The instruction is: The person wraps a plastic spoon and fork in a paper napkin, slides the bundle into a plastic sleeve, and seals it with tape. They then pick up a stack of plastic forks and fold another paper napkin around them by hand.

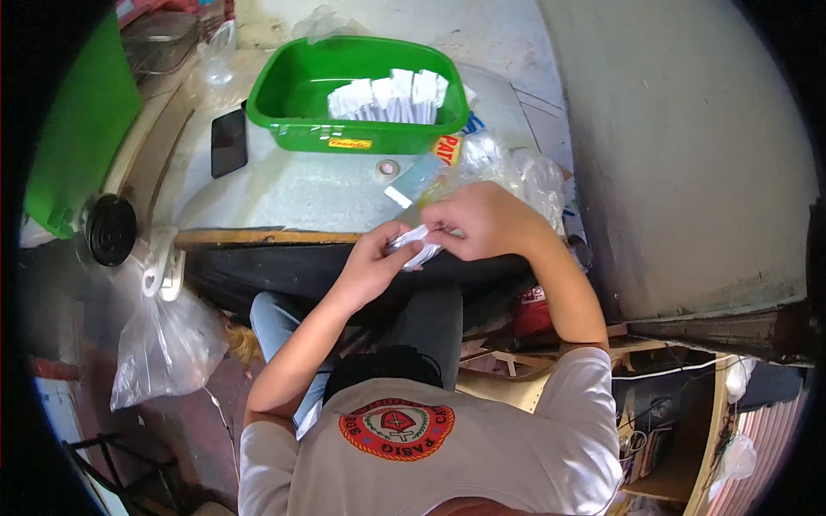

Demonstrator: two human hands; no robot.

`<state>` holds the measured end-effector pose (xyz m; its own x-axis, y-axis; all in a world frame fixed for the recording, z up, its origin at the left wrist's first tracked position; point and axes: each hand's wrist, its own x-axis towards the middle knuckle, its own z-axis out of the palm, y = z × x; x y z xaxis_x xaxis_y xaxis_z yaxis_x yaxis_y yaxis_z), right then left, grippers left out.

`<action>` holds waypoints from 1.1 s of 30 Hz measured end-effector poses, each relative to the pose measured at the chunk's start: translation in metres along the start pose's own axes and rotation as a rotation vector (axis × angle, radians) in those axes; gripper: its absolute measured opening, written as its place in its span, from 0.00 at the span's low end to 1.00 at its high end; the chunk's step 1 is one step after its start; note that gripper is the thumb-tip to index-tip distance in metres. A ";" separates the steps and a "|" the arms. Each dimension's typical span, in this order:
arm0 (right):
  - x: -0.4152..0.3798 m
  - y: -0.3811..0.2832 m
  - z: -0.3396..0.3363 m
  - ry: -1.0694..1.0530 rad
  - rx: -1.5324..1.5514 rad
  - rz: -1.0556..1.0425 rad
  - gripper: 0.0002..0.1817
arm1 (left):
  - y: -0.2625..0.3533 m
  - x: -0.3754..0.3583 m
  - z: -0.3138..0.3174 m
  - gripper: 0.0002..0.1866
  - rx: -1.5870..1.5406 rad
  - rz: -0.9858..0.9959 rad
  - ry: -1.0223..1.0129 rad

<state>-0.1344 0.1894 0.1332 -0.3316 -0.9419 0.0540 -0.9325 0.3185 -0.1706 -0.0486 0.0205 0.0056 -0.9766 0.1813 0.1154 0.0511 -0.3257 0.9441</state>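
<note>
Just past the near edge of the table, my left hand is closed around a small white packet, thumb on top. My right hand pinches the same packet at its upper right end. What lies inside the packet cannot be made out. Beyond my hands stands a green plastic basin holding a row of similar white packets. Close to my right hand lie a light blue flat plastic packet and crumpled clear plastic bags.
A black phone lies left of the basin, and a small tape roll sits in front of it. The wooden table edge runs before me. A clear plastic bag hangs at the left. A grey panel stands close on the right.
</note>
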 end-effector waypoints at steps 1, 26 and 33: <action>-0.002 -0.003 0.005 0.005 0.011 0.010 0.08 | -0.006 -0.003 -0.002 0.06 0.015 0.003 0.009; -0.038 -0.033 0.039 0.226 0.022 -0.006 0.15 | 0.002 -0.039 0.003 0.05 0.274 -0.006 -0.041; -0.038 -0.037 0.031 0.168 0.033 0.023 0.16 | 0.006 -0.040 0.005 0.05 0.235 -0.011 -0.048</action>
<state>-0.0829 0.2104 0.1066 -0.3748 -0.9024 0.2126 -0.9200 0.3336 -0.2058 -0.0085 0.0155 0.0083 -0.9667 0.2295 0.1135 0.0926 -0.0998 0.9907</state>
